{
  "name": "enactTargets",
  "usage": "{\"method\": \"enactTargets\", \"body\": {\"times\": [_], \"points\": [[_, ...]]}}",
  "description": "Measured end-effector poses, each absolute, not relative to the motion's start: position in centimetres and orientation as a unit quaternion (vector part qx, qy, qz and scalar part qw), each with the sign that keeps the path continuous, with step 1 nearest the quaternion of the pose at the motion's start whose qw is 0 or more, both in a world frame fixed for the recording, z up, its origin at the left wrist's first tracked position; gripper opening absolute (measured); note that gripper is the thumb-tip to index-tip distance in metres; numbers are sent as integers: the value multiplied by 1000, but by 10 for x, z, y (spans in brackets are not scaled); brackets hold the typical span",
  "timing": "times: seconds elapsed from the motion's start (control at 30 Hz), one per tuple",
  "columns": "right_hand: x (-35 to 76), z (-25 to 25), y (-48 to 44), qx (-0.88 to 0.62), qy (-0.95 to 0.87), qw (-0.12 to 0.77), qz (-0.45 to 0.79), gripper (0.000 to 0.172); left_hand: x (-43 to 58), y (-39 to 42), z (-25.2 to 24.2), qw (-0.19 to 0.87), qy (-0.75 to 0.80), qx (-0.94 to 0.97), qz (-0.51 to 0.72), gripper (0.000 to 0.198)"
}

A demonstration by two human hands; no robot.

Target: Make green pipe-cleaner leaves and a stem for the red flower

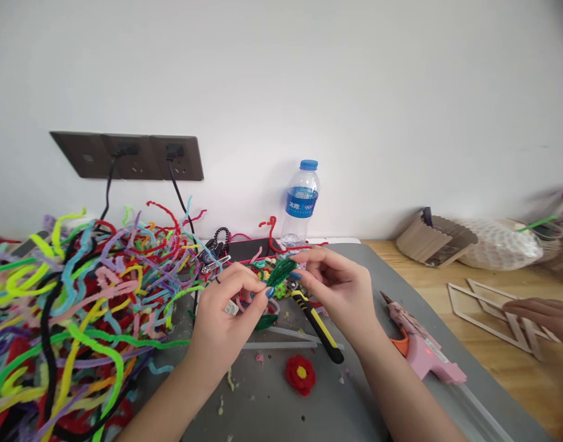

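A green leaf-shaped piece (282,273) is stretched between my two hands above the grey mat. My left hand (232,304) pinches its lower left end between thumb and forefinger. At its upper right end, the thumb and fingertips of my right hand (339,285) are closed on it. Another dark green piece (266,321) lies just below, partly behind my left thumb. A red flower with a yellow centre (301,374) rests on the mat nearer to me. Yellow-and-black handled pliers (320,328) lie beneath my right hand.
Tangled colourful pipe cleaners (92,307) fill the left side. A pink glue gun (423,350) lies right of my forearm. A water bottle (302,205) stands by the wall. At the far right, another person's hand (543,316) touches pale frames (484,325) on the wooden table.
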State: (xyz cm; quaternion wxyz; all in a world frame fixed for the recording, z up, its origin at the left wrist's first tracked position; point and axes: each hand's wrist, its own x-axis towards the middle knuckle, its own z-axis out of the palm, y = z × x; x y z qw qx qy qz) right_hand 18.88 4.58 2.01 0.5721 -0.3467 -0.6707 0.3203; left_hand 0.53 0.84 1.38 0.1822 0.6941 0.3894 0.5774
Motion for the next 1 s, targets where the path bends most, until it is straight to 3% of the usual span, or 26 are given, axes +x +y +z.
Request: {"method": "enactTargets", "body": {"times": [1.0], "points": [[189, 21, 46, -346, -664, 571, 337, 5, 5, 9, 16, 135, 390, 710, 570, 18]]}}
